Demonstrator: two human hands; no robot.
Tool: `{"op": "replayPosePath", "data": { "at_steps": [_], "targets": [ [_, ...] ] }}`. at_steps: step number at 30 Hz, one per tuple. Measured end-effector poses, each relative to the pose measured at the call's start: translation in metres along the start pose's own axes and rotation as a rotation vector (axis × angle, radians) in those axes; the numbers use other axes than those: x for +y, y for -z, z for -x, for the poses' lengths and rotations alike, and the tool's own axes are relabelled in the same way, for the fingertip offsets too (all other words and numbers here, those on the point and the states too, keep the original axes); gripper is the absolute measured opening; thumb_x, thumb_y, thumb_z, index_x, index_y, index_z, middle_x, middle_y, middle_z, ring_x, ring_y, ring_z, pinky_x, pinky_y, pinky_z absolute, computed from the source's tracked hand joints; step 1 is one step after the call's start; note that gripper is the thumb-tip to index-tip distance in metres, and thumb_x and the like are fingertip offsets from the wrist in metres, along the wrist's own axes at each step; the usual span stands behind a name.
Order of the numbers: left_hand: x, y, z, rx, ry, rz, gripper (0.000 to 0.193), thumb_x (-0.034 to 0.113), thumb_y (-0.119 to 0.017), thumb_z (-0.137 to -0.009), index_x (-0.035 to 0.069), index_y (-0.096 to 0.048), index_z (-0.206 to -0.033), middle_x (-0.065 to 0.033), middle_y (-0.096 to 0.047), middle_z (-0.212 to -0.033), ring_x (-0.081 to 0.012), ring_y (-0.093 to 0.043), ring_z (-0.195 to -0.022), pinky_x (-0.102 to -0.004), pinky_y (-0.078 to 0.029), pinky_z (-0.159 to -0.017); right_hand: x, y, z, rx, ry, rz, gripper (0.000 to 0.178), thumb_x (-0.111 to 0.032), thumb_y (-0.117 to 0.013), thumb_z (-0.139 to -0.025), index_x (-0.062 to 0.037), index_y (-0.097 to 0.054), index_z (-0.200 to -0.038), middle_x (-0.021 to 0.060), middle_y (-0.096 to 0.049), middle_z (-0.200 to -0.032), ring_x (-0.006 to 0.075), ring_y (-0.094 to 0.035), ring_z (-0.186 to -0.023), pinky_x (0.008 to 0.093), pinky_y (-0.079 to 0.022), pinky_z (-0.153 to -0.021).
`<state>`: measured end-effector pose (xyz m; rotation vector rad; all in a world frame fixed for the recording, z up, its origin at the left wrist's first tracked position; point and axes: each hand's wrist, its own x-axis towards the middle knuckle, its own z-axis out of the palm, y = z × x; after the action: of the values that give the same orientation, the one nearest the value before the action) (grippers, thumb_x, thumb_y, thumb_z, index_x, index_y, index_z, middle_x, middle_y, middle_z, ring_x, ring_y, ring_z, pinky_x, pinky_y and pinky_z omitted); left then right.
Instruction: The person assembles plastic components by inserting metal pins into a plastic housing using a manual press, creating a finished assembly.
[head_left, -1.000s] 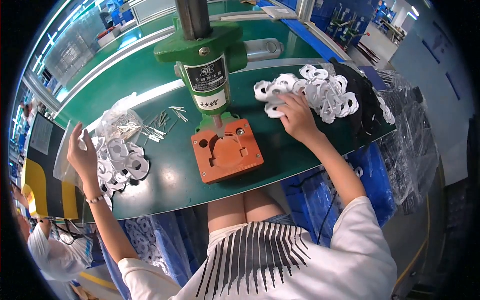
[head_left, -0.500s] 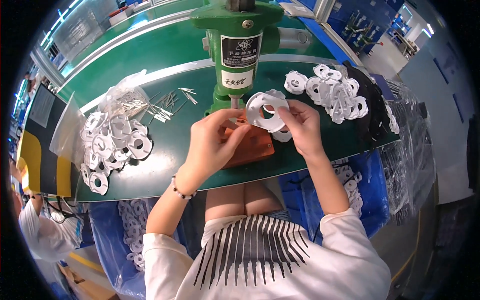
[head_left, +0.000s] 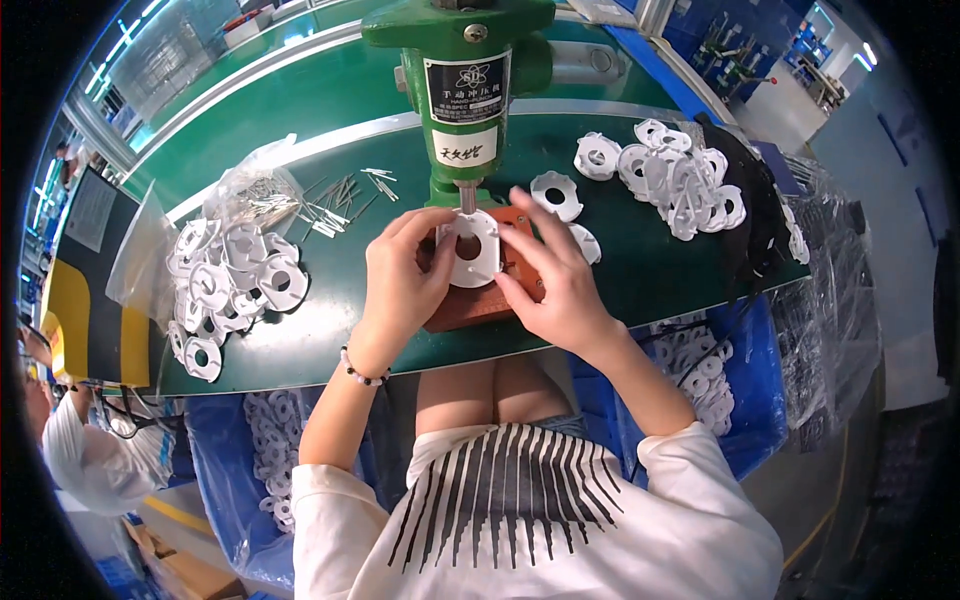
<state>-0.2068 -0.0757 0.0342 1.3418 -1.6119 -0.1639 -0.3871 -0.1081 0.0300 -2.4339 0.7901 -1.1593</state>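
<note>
A white plastic ring (head_left: 484, 268) with a large centre hole lies over the orange fixture (head_left: 470, 312), just under the punch of the green hand press (head_left: 468, 105). My left hand (head_left: 402, 285) grips its left edge between thumb and fingers. On the other side, my right hand (head_left: 563, 285) has its fingers spread, with thumb and forefinger at the ring's right edge; whether they press on it I cannot tell. Beyond the right hand lie a loose white ring (head_left: 555, 196) and another ring (head_left: 586, 243) partly hidden by the fingers.
On the green table, a pile of white rings (head_left: 240, 280) and thin metal pins (head_left: 335, 205) lie at left. Another ring pile (head_left: 680, 180) sits at right beside black cloth (head_left: 752, 205). Below the edge stand blue bins (head_left: 215, 480) holding more parts. A co-worker's sleeve (head_left: 90, 455) shows far left.
The white ring has come down leftward onto the fixture beneath the punch. My left hand has closed on its edge, while my right hand has loosened and spread its fingers. A loose ring behind is uncovered.
</note>
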Motion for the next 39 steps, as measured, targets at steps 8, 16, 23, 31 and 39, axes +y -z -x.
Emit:
{"op": "replayPosePath", "data": {
  "at_steps": [8, 16, 23, 31, 39],
  "targets": [
    [0.007, 0.004, 0.004, -0.056, -0.103, -0.309, 0.025, 0.007, -0.067, -0.07, 0.005, -0.064, -0.095, -0.0078, -0.066, -0.099, -0.0303, -0.054, -0.097, -0.038, -0.043, -0.084, 0.002, 0.001, 0.003, -0.061, 0.034, 0.009, 0.042, 0.0, -0.06, -0.074, 0.0006, -0.054, -0.115, 0.0144, -0.052, -0.123, 0.0311, -0.047, -0.118, 0.042, -0.032, -0.102],
    [0.007, 0.003, 0.008, -0.06, -0.104, -0.296, 0.024, 0.011, -0.066, -0.072, 0.006, -0.063, -0.095, -0.0087, -0.063, -0.108, -0.0295, -0.053, -0.109, -0.0386, -0.039, -0.08, 0.008, 0.013, -0.004, -0.159, 0.088, 0.07, 0.042, -0.001, -0.06, -0.075, -0.002, -0.055, -0.116, 0.0136, -0.055, -0.12, 0.0301, -0.048, -0.118, 0.0416, -0.033, -0.102],
    [0.004, -0.004, 0.005, 0.024, 0.074, -0.088, 0.014, 0.008, -0.066, -0.073, 0.006, -0.067, -0.087, -0.0119, -0.066, -0.096, -0.0269, -0.063, -0.094, -0.0355, -0.042, -0.079, 0.016, 0.007, -0.012, -0.179, 0.055, -0.159, 0.043, -0.003, -0.064, -0.074, -0.0025, -0.055, -0.116, 0.0123, -0.055, -0.121, 0.0291, -0.048, -0.117, 0.0412, -0.035, -0.101],
    [0.005, -0.006, 0.011, 0.01, 0.015, -0.24, 0.011, 0.012, -0.063, -0.077, 0.007, -0.065, -0.086, -0.0087, -0.066, -0.096, -0.0249, -0.059, -0.102, -0.0371, -0.037, -0.075, 0.031, 0.003, -0.022, -0.213, 0.051, -0.227, 0.036, 0.005, -0.063, -0.072, -0.0031, -0.062, -0.106, 0.0101, -0.06, -0.114, 0.0273, -0.054, -0.112, 0.0383, -0.038, -0.099],
    [0.014, 0.004, 0.017, -0.167, -0.022, -0.401, 0.036, 0.022, -0.069, -0.071, 0.01, -0.06, -0.105, -0.0148, -0.045, -0.131, -0.033, -0.042, -0.118, -0.0426, -0.034, -0.087, 0.02, 0.013, -0.025, -0.333, -0.04, -0.198, 0.038, 0.003, -0.064, -0.072, -0.0036, -0.06, -0.109, 0.0096, -0.059, -0.116, 0.0275, -0.045, -0.121, 0.038, -0.039, -0.099]
  ]
}}
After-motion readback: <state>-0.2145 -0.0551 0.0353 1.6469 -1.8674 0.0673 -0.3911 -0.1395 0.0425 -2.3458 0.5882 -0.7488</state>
